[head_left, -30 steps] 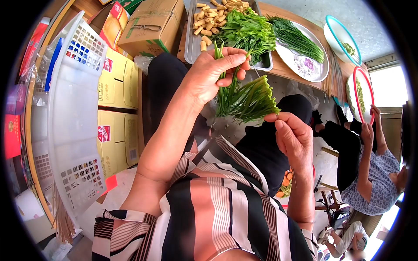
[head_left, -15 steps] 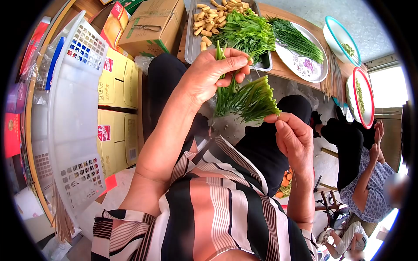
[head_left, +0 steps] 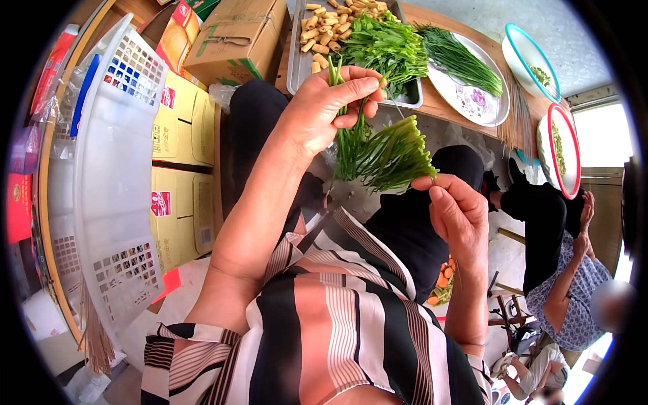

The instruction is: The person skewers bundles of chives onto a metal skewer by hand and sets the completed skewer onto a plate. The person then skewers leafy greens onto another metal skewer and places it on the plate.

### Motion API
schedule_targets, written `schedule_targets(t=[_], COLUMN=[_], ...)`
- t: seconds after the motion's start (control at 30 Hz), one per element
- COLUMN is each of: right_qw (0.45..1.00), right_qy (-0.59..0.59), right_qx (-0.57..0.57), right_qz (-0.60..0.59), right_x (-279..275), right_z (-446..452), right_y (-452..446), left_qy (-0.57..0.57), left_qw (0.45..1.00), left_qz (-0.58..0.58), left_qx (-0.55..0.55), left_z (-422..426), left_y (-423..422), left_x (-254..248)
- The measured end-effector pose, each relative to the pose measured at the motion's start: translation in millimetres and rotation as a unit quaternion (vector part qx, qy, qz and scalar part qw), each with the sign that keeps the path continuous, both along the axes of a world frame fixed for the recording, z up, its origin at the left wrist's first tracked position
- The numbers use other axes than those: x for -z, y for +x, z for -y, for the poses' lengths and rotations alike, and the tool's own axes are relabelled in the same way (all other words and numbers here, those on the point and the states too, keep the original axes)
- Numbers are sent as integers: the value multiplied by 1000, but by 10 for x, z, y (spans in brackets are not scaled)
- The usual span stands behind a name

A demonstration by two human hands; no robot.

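Note:
My left hand (head_left: 324, 108) is closed around a few long green chives (head_left: 343, 152), their pale ends sticking up past the thumb and their leaves hanging below. A dense row of skewered chives (head_left: 398, 155) hangs between my hands, cut ends lined up along a thin skewer (head_left: 399, 113). Thumb and forefinger of my right hand (head_left: 460, 212) pinch the lower end of that skewer. Its bare upper tip points toward my left fingertips; I cannot tell whether they touch it.
Ahead, a metal tray (head_left: 295, 67) holds beige rolled pieces (head_left: 327, 30) and leafy greens (head_left: 385, 50). A flowered plate (head_left: 498, 120) bears more chives (head_left: 466, 64). Loose skewers (head_left: 520, 121), a blue-rimmed bowl (head_left: 511, 50) and a red-rimmed bowl (head_left: 572, 185) are rightward. Another person (head_left: 570, 290) sits at right.
My left hand has shifted slightly up and left with its chives. My right hand and the skewer hardly move. The person at right has moved their legs and hands a little.

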State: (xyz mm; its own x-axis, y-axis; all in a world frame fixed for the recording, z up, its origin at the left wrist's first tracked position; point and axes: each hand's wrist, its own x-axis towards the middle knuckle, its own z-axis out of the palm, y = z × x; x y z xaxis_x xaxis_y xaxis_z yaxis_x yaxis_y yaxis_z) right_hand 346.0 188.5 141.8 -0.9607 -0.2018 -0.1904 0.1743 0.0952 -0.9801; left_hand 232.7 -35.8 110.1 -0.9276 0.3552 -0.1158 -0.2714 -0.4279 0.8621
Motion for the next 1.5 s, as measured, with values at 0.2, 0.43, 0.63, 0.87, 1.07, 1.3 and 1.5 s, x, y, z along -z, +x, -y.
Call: schedule_targets(t=[0.2, 0.43, 0.63, 0.87, 1.07, 1.3, 1.5], right_qw=[1000, 1000, 1000, 1000, 1000, 1000, 1000], right_qy=[5, 7, -6, -2, -10, 0, -20], right_qx=[-3, 3, -2, 2, 2, 4, -7], right_qz=[5, -7, -4, -9, -9, -16, -12], right_x=[0, 4, 12, 0, 3, 12, 34], right_z=[1, 19, 25, 46, 50, 52, 18], right_y=[-5, -28, -22, -14, -13, -9, -13], left_qy=[-4, -3, 0, 4, 18, 12, 9], left_qw=[1000, 1000, 1000, 1000, 999, 999, 999], left_qz=[-1, -13, -16, -27, -31, -36, -38], left_qx=[4, 10, 11, 7, 5, 6, 38], left_z=[-8, -1, 5, 7, 18, 31, 82], left_y=[8, 2, 1, 7, -1, -6, -31], left_x=[4, -28, -10, -12, 7, 6, -11])
